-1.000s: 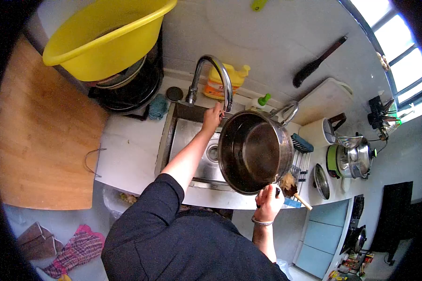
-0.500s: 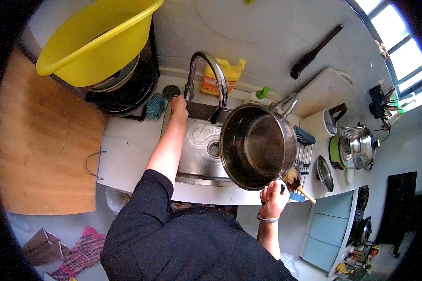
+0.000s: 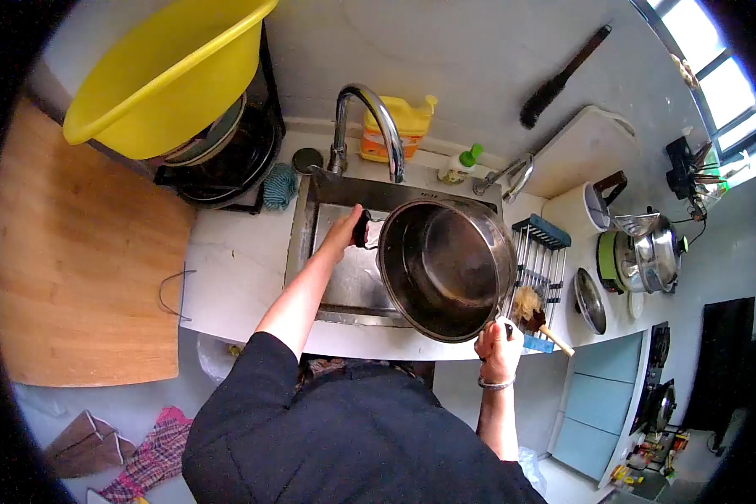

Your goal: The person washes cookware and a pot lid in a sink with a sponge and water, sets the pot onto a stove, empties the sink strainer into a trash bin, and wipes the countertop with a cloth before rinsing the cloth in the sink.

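A large, deep metal pot (image 3: 449, 269) is tilted over the right part of the steel sink (image 3: 344, 294), its dark, stained inside facing me. At its near right side, my right hand (image 3: 500, 353) is closed around one handle. On the other side, my left hand (image 3: 344, 231) has hold of the opposite black handle (image 3: 362, 228), though the fingers beneath are partly hidden. Behind the pot stands the curved chrome faucet (image 3: 370, 105). The pot covers the sink's drain and much of its right half.
A yellow detergent jug (image 3: 399, 130) and a green-capped bottle (image 3: 460, 165) stand behind the sink. To the right are a dish rack (image 3: 533, 256) with a wooden-handled brush, a pot lid (image 3: 590, 301) and a white pot (image 3: 569, 212). A yellow basin (image 3: 164, 92) sits at upper left.
My left hand has left the faucet's base and come forward to the pot's left handle. The pot has shifted slightly left, and its tilt has changed. My right hand keeps its grip.
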Available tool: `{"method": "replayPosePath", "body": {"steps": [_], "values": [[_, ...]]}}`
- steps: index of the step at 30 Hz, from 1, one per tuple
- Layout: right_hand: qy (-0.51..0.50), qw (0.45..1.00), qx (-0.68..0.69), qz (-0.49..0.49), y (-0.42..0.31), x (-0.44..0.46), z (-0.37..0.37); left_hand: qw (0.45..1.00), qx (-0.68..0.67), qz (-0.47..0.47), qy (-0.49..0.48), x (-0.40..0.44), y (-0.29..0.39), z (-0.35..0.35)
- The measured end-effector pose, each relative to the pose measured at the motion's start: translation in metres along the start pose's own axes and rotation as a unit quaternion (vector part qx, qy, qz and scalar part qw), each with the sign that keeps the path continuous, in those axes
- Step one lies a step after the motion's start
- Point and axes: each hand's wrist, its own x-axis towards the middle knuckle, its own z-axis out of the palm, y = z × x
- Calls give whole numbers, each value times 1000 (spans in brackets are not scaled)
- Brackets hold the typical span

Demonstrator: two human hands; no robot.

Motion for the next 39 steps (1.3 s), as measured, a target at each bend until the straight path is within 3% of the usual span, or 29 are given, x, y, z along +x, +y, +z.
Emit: {"method": "replayPosePath", "body": {"steps": [2,5,8,9,11,14,16,18,20,22,23,25,26,28,29,32,39], "values": [[-33,999,-32,-21,1,1,-8,998,-12,-18,-63,-3,-1,1],[-30,996,-70,-38,2,4,-19,995,-70,-26,-73,-7,2,7],[-45,979,-179,-89,13,2,-40,996,-88,-24,-16,-6,-4,16],[-46,960,-245,-127,12,0,-40,996,-83,-26,-21,-6,-7,21],[-32,908,-360,-213,7,-4,-35,980,-160,-86,81,-7,-13,30],[-97,856,-435,-264,1,-10,-41,963,-245,-87,77,-21,-10,45],[-145,815,-485,-281,-8,-12,-47,954,-270,-46,125,-17,-23,48],[-156,788,-506,-315,-10,-12,-54,939,-328,53,89,-14,-34,50],[-140,785,-503,-335,-12,-14,-57,948,-294,78,98,-18,-40,51],[-125,778,-501,-359,-13,-15,-59,929,-346,111,69,-23,-39,53],[-95,795,-473,-368,-14,-15,-60,928,-348,39,125,-28,-41,57],[-33,820,-418,-389,-10,-16,-64,928,-361,62,66,-30,-51,53],[2,829,-394,-398,-6,-16,-64,934,-343,52,86,-43,-48,61],[11,835,-373,-405,-9,-18,-64,937,-331,112,-8,-46,-53,62],[25,845,-352,-401,-7,-20,-64,927,-359,99,-56,-52,-53,63],[-16,845,-334,-417,-6,-21,-68,905,-394,78,-139,-74,-42,71],[-133,813,-359,-440,-19,-26,-83,921,-357,116,-107,-101,-46,72]]}}
